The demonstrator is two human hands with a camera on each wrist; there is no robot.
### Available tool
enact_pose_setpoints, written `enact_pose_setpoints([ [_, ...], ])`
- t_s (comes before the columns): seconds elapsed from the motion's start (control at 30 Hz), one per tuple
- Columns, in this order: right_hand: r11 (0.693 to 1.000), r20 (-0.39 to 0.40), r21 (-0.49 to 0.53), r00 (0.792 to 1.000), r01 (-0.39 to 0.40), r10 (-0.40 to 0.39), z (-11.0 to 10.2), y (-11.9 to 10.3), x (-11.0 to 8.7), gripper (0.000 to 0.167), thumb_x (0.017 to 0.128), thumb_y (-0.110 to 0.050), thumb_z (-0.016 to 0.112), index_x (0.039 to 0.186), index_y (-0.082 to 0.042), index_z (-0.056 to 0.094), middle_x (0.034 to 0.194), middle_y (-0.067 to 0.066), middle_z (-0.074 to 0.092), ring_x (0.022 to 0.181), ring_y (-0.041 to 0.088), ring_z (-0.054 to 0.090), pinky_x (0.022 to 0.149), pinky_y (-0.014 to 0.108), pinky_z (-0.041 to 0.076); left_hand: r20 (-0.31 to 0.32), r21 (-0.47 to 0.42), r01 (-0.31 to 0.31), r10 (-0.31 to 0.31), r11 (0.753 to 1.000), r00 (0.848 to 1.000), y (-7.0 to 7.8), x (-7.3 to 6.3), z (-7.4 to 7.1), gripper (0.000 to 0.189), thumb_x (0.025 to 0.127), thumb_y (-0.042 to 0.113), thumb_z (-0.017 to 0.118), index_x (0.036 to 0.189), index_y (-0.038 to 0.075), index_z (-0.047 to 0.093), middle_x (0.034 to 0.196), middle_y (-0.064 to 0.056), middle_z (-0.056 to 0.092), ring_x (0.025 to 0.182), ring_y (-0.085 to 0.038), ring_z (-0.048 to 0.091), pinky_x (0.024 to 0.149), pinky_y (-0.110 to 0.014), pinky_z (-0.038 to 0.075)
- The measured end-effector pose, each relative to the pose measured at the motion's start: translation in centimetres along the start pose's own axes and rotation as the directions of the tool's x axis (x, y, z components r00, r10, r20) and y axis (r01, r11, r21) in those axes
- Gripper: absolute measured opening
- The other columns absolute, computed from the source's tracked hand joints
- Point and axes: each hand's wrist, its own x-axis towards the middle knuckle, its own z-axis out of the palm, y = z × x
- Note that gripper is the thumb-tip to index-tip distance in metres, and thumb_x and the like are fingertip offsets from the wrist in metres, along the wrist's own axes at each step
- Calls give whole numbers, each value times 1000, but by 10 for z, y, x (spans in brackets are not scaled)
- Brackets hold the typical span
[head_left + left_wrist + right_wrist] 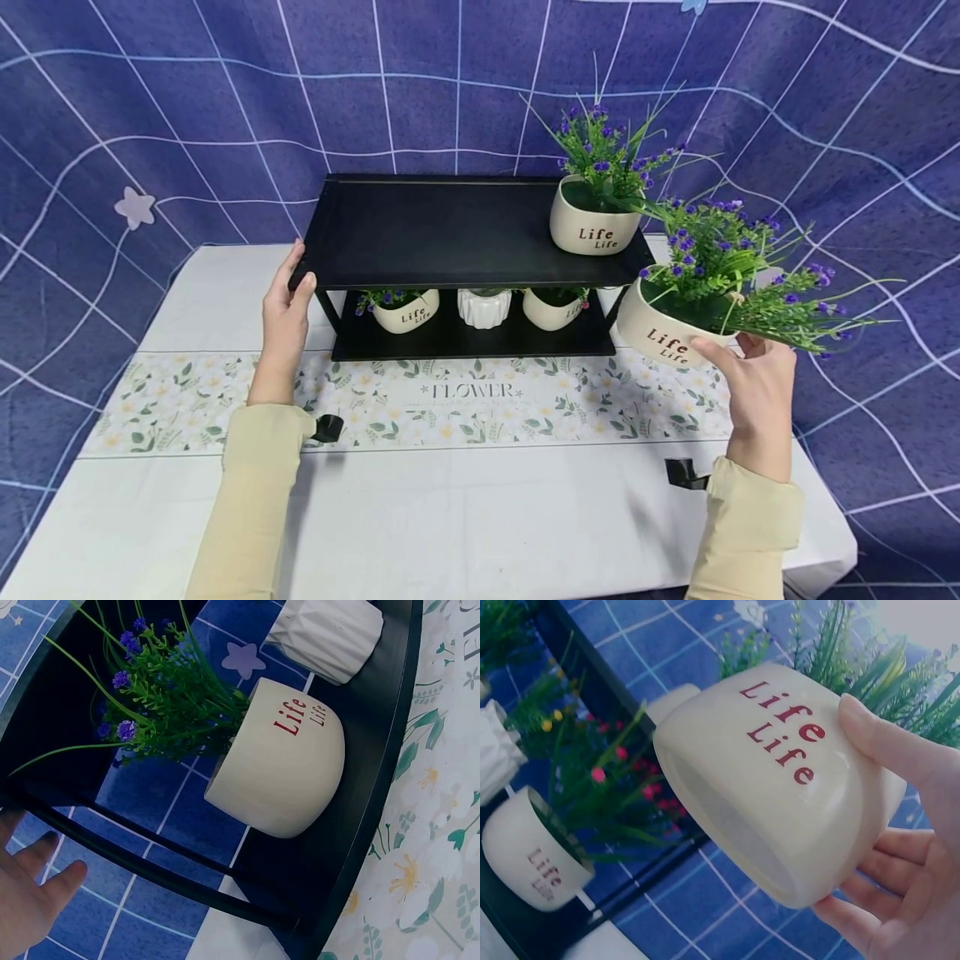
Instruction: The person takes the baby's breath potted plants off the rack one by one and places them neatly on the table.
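My right hand (761,383) holds a cream pot of artificial purple flowers (660,333), lettered "Life", just off the right end of a black two-tier shelf (435,233). The thumb lies on the pot's front and the fingers curl round its side and base; the pot is tilted in the right wrist view. With its thumb and fingers about the top board's left corner, my left hand (285,312) grips the shelf. A matching potted plant (596,229) stands on the top board's right end.
On the lower board stand a cream pot with purple flowers (277,765), a white ribbed pot (483,308) and a cream pot with pink flowers (536,855). A floral "FLOWER" runner (472,417) crosses the white table (480,517). A blue gridded cloth (420,108) hangs behind.
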Motion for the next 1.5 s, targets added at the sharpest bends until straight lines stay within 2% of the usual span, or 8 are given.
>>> enact_pose_setpoints([
  [0.2,986,71,86,986,143,-149,-13,7,10,84,71,22,70,142,-17,46,133,-1,55,117,11,50,72,13,49,7,9,1,-1,1000,1000,0,0,-1,51,99,8,46,148,-2,35,157,-17,30,150,-23,20,124,-31,16],
  [0.47,991,56,101,994,86,-92,-28,19,21,83,71,23,69,140,-16,45,133,-3,53,123,9,47,79,11,51,3,-10,-6,6,1000,1000,-3,1,-1,51,98,6,46,147,-3,35,157,-18,31,149,-24,21,122,-23,20],
  [0.67,997,38,42,997,67,-69,-37,33,33,75,74,17,71,137,-17,48,128,-6,55,119,7,48,85,9,48,-6,-22,-7,7,1000,1000,-4,2,-2,50,98,4,45,147,-4,36,156,-18,31,149,-24,23,117,-12,23],
  [1.07,990,103,-141,995,14,0,-46,63,66,51,82,-6,75,126,-23,56,117,-17,58,109,-2,47,86,3,40,-6,-33,-13,13,999,1000,-2,2,0,49,98,2,46,146,-5,36,156,-19,32,149,-24,23,118,-14,23],
  [1.17,980,141,-197,990,24,4,-48,69,75,43,84,-10,74,120,-27,57,110,-21,58,105,-5,49,85,1,39,-5,-54,-12,11,998,1000,-7,3,-1,49,99,3,46,146,-5,36,157,-18,30,149,-23,22,118,-15,23],
  [1.3,950,141,-309,990,42,3,-50,78,85,28,85,-16,74,102,-27,54,86,-20,50,81,-4,45,73,6,38,-3,-66,-11,11,998,1000,-22,7,-4,49,99,5,47,147,0,37,158,-13,31,150,-19,22,119,-16,22],
  [1.4,936,149,-352,988,23,32,-51,82,93,31,86,-21,73,108,-28,53,96,-19,53,91,-4,49,78,2,38,-1,-60,-16,16,998,1000,-31,9,-5,49,100,7,47,148,5,38,158,-9,32,150,-17,22,119,-16,22],
  [1.5,934,163,-357,985,11,51,-50,85,99,44,87,-23,72,125,-27,50,120,-17,54,117,-2,48,90,-1,38,-4,-62,-20,20,998,1000,-34,10,-5,49,100,8,48,148,6,39,158,-9,32,149,-16,22,119,-16,22],
])
